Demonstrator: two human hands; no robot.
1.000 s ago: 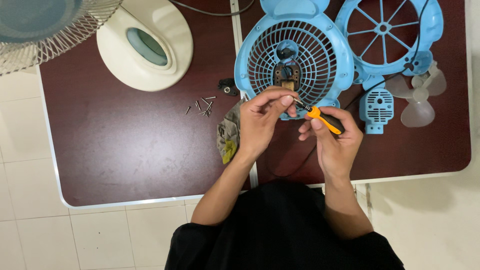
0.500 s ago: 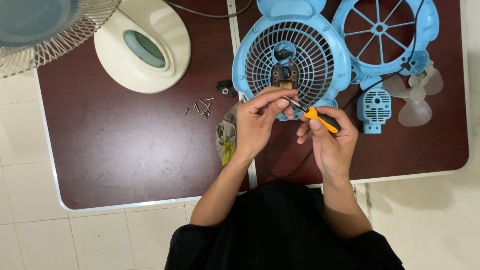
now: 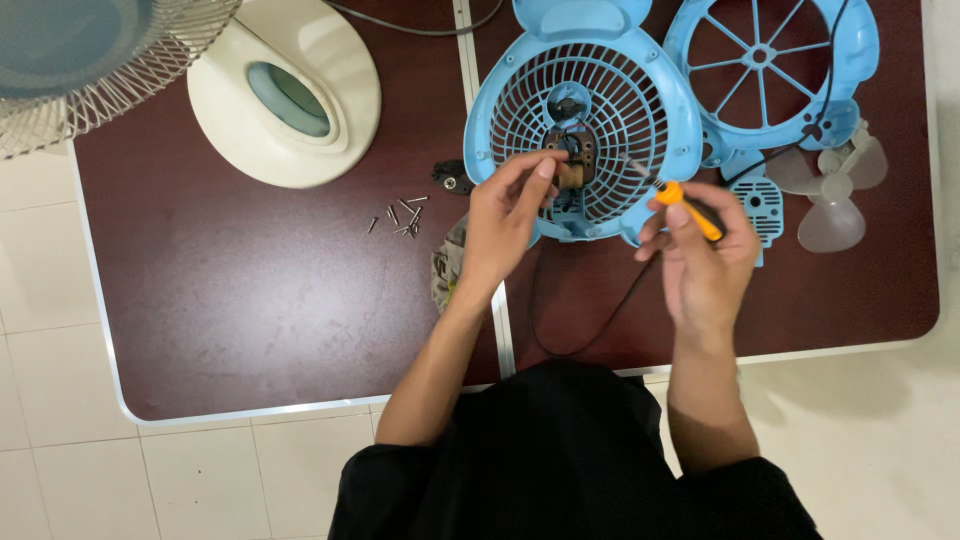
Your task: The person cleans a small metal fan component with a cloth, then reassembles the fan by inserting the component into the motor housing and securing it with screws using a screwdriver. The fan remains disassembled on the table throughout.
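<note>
A round blue fan housing with a slotted grille lies on the dark brown table. A small motor sits at its lower middle. My left hand reaches to the motor, its fingertips pinched on a small part there. My right hand holds an orange-handled screwdriver, with the metal tip pointing up and left toward the grille. A black cable runs from the housing down between my hands.
A second blue grille lies at the top right, with a translucent fan blade and a small blue vent piece below it. A cream fan base, a white wire guard, several loose screws and a black knob lie to the left.
My right hand with the screwdriver has moved a little to the right, away from my left hand. The left hand stays at the motor.
</note>
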